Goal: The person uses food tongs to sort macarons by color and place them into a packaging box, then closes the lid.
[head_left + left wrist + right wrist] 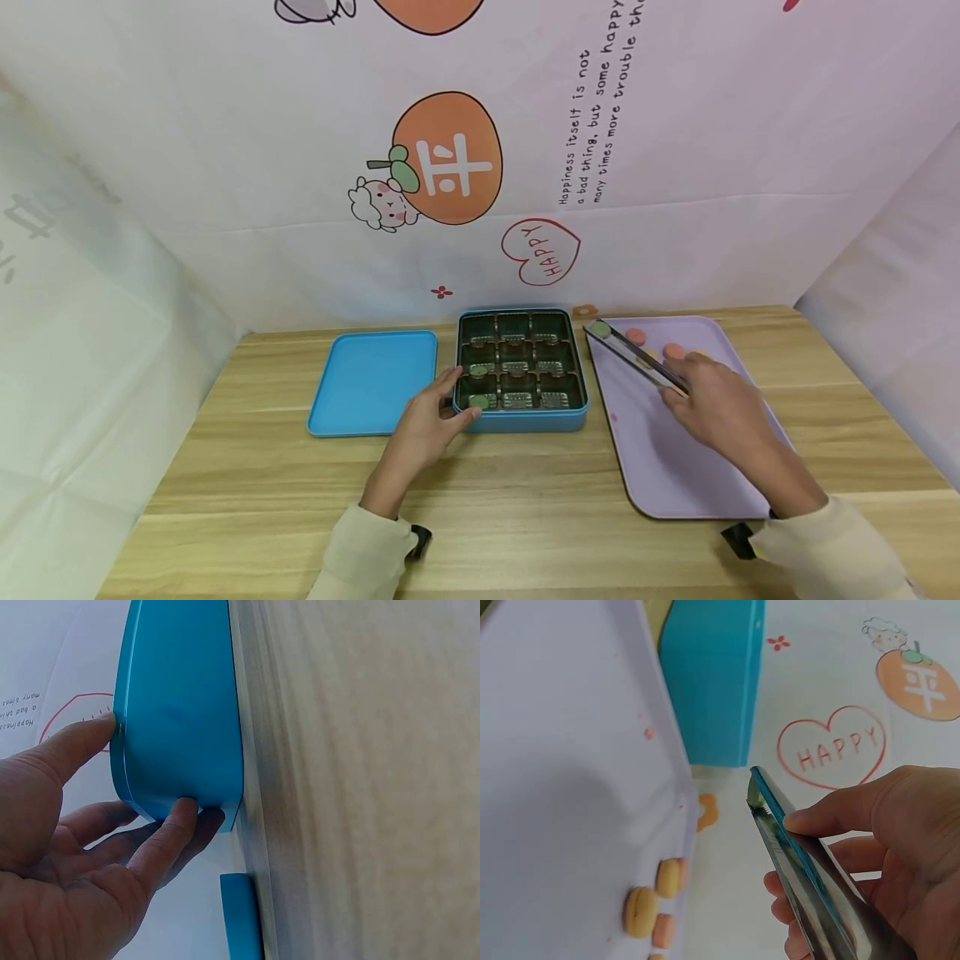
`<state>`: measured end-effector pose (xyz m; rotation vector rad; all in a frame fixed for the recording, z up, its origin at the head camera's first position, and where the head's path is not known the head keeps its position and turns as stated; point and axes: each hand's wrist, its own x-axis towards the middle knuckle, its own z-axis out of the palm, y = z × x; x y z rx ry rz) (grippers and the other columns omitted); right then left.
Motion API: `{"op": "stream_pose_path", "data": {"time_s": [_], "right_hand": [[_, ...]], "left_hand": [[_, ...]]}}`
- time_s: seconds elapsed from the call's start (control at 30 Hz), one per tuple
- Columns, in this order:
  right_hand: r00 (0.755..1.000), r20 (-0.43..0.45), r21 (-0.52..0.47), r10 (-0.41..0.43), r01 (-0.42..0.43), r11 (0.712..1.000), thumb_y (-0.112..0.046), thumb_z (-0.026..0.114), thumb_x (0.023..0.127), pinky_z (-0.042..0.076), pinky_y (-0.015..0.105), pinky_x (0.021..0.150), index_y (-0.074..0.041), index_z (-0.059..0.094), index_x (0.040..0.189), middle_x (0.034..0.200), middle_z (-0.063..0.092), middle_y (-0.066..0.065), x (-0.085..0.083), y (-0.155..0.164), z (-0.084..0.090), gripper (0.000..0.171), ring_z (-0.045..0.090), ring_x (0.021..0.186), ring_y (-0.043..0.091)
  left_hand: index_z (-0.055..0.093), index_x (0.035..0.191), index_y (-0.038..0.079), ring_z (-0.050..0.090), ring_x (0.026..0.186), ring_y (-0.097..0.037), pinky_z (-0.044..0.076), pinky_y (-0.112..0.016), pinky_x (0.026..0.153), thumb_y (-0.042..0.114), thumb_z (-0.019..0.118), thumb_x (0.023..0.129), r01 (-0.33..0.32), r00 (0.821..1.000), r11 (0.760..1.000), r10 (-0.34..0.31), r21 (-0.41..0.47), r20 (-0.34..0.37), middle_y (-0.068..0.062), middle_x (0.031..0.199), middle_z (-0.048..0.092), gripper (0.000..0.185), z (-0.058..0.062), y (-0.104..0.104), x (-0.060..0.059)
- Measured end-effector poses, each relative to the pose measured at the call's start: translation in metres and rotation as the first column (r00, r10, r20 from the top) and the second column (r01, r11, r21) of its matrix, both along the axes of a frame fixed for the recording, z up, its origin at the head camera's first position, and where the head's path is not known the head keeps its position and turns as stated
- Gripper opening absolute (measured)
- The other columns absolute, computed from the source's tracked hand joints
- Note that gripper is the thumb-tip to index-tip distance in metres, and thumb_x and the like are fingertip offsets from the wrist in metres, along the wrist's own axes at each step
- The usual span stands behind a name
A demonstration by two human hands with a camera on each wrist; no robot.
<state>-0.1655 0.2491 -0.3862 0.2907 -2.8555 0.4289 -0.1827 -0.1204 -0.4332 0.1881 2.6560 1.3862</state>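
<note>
Box [522, 415]: blue, middle of the table [525, 517], holding a dark tray of nine cells. I see one green macaron [477, 402] in the near-left cell; what fills the other cells is hard to make out.

Left hand [429, 425]: I have it against the box's near-left corner, fingers straight, thumb and fingertips [180, 814] touching the blue wall. It grips nothing.

Lid [372, 381]: blue, flat, just left of the box; the left wrist view shows only a sliver of it.

Right hand [716, 406]: over the purple tray [660, 467], fingers curled round the tongs [637, 358], thumb pressing on top.

Tongs: metal, pointing far-left, nearly closed on a green macaron [598, 328] at the tip. In the right wrist view that macaron is barely a sliver between the blades.

Loose macarons [654, 904]: pink and orange, at the tray's far end, partly hidden behind my right hand from the head view; their count I cannot tell.
</note>
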Motion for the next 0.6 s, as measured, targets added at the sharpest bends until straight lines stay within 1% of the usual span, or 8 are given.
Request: {"op": "stream_pose_path", "data": {"time_s": [0.1,0.2,0.27,0.4,0.5,0.53,0.6], "right_hand": [[1.000,-0.021,0.010,0.014,-0.014,1.000,-0.009,0.076,0.087,0.041,0.042,0.056,-0.009,0.062,0.078,0.073,0.055,0.006,0.003,-0.005,0.006,0.017,0.049,0.064,0.022],[0.999,-0.040,0.018,0.022,-0.021,1.000,-0.009,0.076,0.087,0.040,0.041,0.056,-0.010,0.062,0.078,0.072,0.053,0.004,0.005,-0.009,0.011,0.017,0.048,0.065,0.021],[0.999,-0.047,0.023,0.025,-0.023,0.999,-0.010,0.077,0.087,0.041,0.042,0.055,-0.010,0.063,0.080,0.073,0.055,0.004,0.006,-0.013,0.014,0.015,0.050,0.065,0.021],[0.999,-0.042,0.018,0.020,-0.019,1.000,-0.011,0.078,0.087,0.044,0.045,0.053,-0.009,0.069,0.091,0.081,0.062,0.006,0.009,-0.019,0.018,0.009,0.055,0.069,0.024],[0.999,-0.048,0.010,0.021,-0.020,1.000,-0.010,0.077,0.087,0.045,0.047,0.052,-0.008,0.072,0.098,0.084,0.063,0.006,0.010,-0.023,0.019,0.013,0.056,0.071,0.025],[0.999,-0.049,0.010,0.023,-0.022,1.000,-0.010,0.077,0.087,0.045,0.047,0.052,-0.007,0.072,0.099,0.082,0.061,0.006,0.010,-0.024,0.019,0.013,0.055,0.071,0.025],[0.999,-0.046,0.007,0.026,-0.026,1.000,-0.009,0.077,0.086,0.043,0.046,0.050,-0.006,0.073,0.101,0.081,0.059,0.005,0.010,-0.027,0.020,0.016,0.054,0.068,0.024]], "left_hand": [[0.038,0.163,0.014,0.059,0.078,-0.013,0.047,-0.031,0.073,0.026,0.075,0.099,0.000,1.000,1.000,0.000,-0.003,0.001,-0.013,0.172,0.030,0.075,0.000,0.000,0.000],[0.038,0.163,0.014,0.059,0.078,-0.014,0.047,-0.032,0.073,0.026,0.075,0.099,0.001,1.000,1.000,-0.001,-0.001,0.003,-0.013,0.172,0.030,0.075,0.000,-0.001,0.000],[0.039,0.163,0.014,0.061,0.082,-0.014,0.048,-0.032,0.074,0.026,0.075,0.099,0.000,1.000,1.000,0.000,0.000,0.004,-0.012,0.172,0.030,0.075,0.000,-0.001,0.000],[0.039,0.163,0.014,0.064,0.090,-0.016,0.049,-0.033,0.077,0.027,0.075,0.099,0.000,1.000,1.000,0.000,0.000,0.003,-0.012,0.172,0.030,0.074,0.000,-0.001,0.000],[0.039,0.163,0.014,0.064,0.091,-0.017,0.049,-0.034,0.078,0.027,0.075,0.099,0.001,1.000,1.000,-0.001,0.002,0.002,-0.012,0.172,0.030,0.074,0.000,0.000,0.000],[0.039,0.163,0.014,0.066,0.095,-0.017,0.049,-0.033,0.079,0.027,0.075,0.100,0.001,1.000,1.000,-0.001,0.004,0.003,-0.012,0.172,0.030,0.074,0.000,0.000,0.000],[0.039,0.163,0.014,0.066,0.097,-0.018,0.050,-0.033,0.079,0.026,0.075,0.100,0.002,1.000,1.000,-0.002,0.007,0.006,-0.012,0.172,0.030,0.074,0.000,0.000,0.000]]}}
